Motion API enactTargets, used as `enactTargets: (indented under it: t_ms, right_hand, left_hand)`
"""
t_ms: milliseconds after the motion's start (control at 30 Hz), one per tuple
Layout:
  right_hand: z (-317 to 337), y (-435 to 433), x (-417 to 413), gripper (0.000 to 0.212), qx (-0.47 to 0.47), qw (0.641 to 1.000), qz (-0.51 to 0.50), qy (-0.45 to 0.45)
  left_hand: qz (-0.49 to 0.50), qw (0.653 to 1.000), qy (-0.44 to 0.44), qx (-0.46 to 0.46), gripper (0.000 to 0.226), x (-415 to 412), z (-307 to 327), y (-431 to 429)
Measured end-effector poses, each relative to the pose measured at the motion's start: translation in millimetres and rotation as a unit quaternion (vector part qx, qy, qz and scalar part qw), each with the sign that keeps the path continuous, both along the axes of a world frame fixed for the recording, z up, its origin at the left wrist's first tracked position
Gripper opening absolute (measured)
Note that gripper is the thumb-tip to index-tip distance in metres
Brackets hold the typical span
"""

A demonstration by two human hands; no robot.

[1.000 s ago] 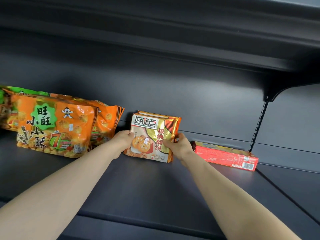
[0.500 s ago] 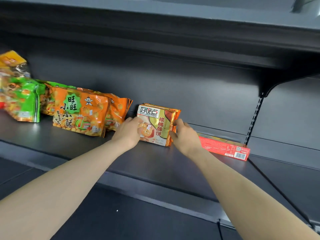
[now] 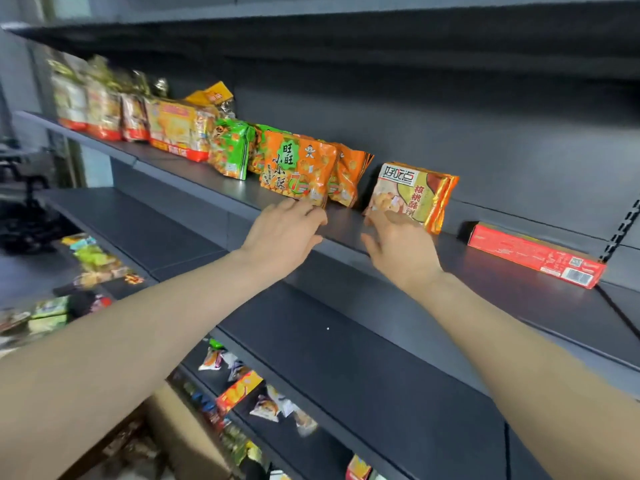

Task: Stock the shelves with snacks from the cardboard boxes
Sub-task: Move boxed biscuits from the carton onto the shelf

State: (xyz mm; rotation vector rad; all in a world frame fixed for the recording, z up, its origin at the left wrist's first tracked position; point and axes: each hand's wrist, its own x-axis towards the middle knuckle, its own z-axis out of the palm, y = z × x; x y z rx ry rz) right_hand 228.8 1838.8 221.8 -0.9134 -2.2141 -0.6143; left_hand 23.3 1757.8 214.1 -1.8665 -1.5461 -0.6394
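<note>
We see the fingers [image 3: 306, 212] of the left hand [image 3: 282, 237] straight and slightly spread, holding nothing. Their tips sit just at the bottom edge of the front orange snack bag [image 3: 298, 174], and blur keeps us from telling whether they touch it. The right hand [image 3: 403, 251] likewise has loose, parted fingers [image 3: 379, 221] gripping nothing, with the tips at the lower left corner of the gold biscuit pack [image 3: 415, 194]; contact is again unclear. That pack stands upright on the dark shelf [image 3: 485, 292], apart from the orange bags, and more packs behind it show only as edges. A red box [image 3: 533, 259] lies flat well to its right. Farther left, a green bag [image 3: 230, 152] and the row beyond smear into blur. Below, a cardboard box [image 3: 180, 434] is partly hidden by the left forearm [image 3: 121, 341] and cut off at the bottom.
</note>
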Motion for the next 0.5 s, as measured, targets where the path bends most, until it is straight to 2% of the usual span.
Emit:
enactTargets:
  t_ms: [233,500]
  right_hand:
    - [-39.5,-54.3,-115.4,0.015,-0.010,0.993,0.118,-0.022]
    - [-77.0,-136.7,-309.5,0.016,-0.005,0.974,0.222,-0.055]
  left_hand:
    - [0.095,0.995,0.029,-0.007,0.028,-115.3,-39.1,-108.9]
    - [0.183,0.982,0.041,-0.028,0.030,-295.6,-71.1,-230.1]
